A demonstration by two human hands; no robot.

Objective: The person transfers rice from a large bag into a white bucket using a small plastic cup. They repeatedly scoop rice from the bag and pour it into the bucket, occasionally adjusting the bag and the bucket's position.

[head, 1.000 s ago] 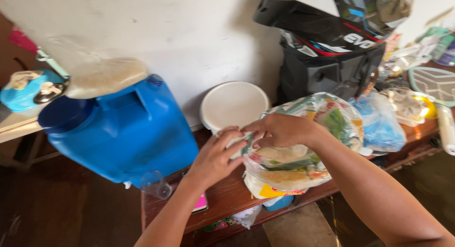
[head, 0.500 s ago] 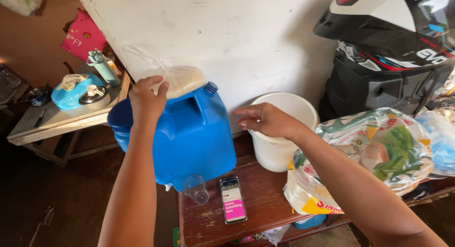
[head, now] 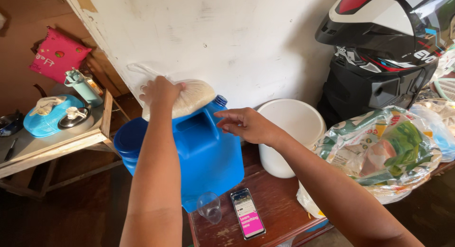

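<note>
Left hand [head: 160,91] grip clamped on clear rice bag [head: 189,98] resting atop blue water jug [head: 199,147]; right hand [head: 244,126] hovers beside, fingers spread, empty.

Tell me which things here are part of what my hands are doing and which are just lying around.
In hand:
left hand grasping the clear bag of rice
blue jerrycan under the bag
right hand hovering open above the jerrycan

Lying about:
white bucket
phone
clear cup
grocery bag
helmet
</note>
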